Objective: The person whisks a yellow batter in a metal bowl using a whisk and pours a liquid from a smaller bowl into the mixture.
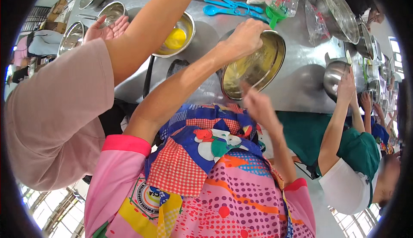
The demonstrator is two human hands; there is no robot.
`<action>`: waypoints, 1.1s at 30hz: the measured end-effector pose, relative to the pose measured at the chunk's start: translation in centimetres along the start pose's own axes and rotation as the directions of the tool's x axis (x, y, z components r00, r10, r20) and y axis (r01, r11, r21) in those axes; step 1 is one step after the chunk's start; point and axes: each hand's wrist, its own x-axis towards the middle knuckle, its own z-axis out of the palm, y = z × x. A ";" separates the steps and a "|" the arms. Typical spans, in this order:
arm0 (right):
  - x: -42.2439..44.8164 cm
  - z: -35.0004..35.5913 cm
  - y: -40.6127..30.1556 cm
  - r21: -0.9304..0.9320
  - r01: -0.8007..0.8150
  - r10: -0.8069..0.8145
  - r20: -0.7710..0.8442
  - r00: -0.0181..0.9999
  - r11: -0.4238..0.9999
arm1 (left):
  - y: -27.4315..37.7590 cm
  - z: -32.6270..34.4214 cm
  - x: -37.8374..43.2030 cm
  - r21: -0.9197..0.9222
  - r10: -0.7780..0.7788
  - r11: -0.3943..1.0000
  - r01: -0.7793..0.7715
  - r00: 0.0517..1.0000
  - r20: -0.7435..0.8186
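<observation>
My left hand [248, 39] grips the far rim of a stainless steel mixing bowl [278, 55], which tilts at the table's near edge. A pale yellow mixture coats its inside. Blurred by motion, my right hand [261, 109] is closed at the bowl's near side; a tool seems to run from it into the bowl, but its kind cannot be told. Left of my left forearm stands a metal bowl [190, 41] with a yellow substance [175, 39]. Beyond my bowl lie blue measuring spoons [219, 10] and a green funnel [276, 14].
A co-worker's arm [145, 25] reaches across from the left, close to my left arm. Plastic bags [284, 0] lie at the back of the metal table [300, 89]. At right, another person's hands [347, 84] touch a metal bowl [335, 76]. A black handle [148, 76] lies left.
</observation>
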 end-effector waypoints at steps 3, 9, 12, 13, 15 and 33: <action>3.2 -2.8 -0.4 -0.020 -0.285 0.283 -0.088 0.955 0.958 | -0.3 0.5 -0.1 0.048 0.080 0.996 -0.077 0.995 -0.055; 0.5 -0.6 1.1 -0.039 -0.022 0.023 0.030 0.999 0.999 | -0.4 0.3 0.5 0.029 -0.028 0.999 0.028 1.000 -0.007; 3.3 -2.9 0.9 -0.055 -0.270 0.268 -0.041 0.963 0.961 | -0.3 0.4 0.3 0.038 0.006 0.999 -0.005 1.000 -0.023; 4.0 -3.9 0.6 -0.012 -0.386 0.384 -0.079 0.920 0.922 | -0.1 0.3 0.8 0.040 0.008 0.999 -0.007 1.000 -0.012; 0.8 -1.8 2.6 -0.017 -0.183 0.182 -0.048 0.982 0.983 | 0.0 0.1 1.3 0.051 -0.002 0.999 0.002 1.000 0.004; 1.5 -2.9 2.5 -0.072 -0.461 0.467 0.125 0.875 0.884 | -0.8 0.8 1.6 0.020 -0.036 0.999 0.037 0.999 -0.034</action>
